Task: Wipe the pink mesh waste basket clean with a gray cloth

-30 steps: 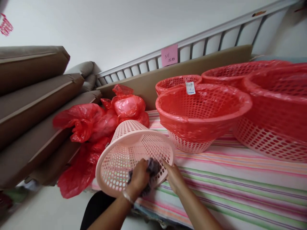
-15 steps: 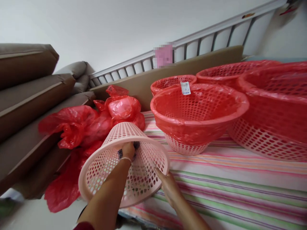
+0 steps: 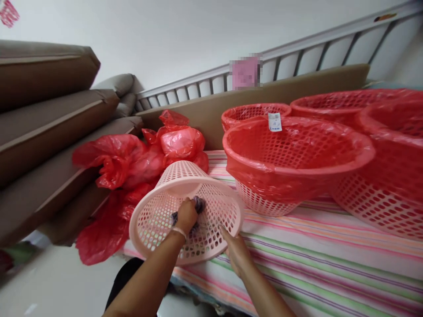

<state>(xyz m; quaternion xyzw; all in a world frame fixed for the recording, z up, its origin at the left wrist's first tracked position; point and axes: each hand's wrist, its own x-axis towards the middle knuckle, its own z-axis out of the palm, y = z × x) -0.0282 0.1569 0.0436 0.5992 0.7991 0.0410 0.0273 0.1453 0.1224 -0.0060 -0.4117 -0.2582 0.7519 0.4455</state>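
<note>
A pink perforated plastic basket [image 3: 187,181] lies on its side on the striped sheet, its mouth facing me. My left hand [image 3: 187,215] reaches inside, fingers closed on a bunched dark patterned cloth [image 3: 200,204] against the inner wall; parts of the cloth stick out around the fist. At the basket's right edge my right hand [image 3: 235,247] grips the rim, with fingertips inside the mouth and the rest of the hand outside. A pale band circles my left wrist.
Crumpled red plastic bags [image 3: 132,160] lie left of the basket, beside stacked brown cushions [image 3: 56,114]. To the right stand several baskets lined with red plastic, the nearest lined basket [image 3: 264,198] bearing a white label. Behind runs a white railing [image 3: 205,86] above a brown board [image 3: 211,114].
My left hand with the cloth has come back from deeper inside the basket towards its mouth. My right hand keeps its hold on the rim. The whole view has shifted slightly.
</note>
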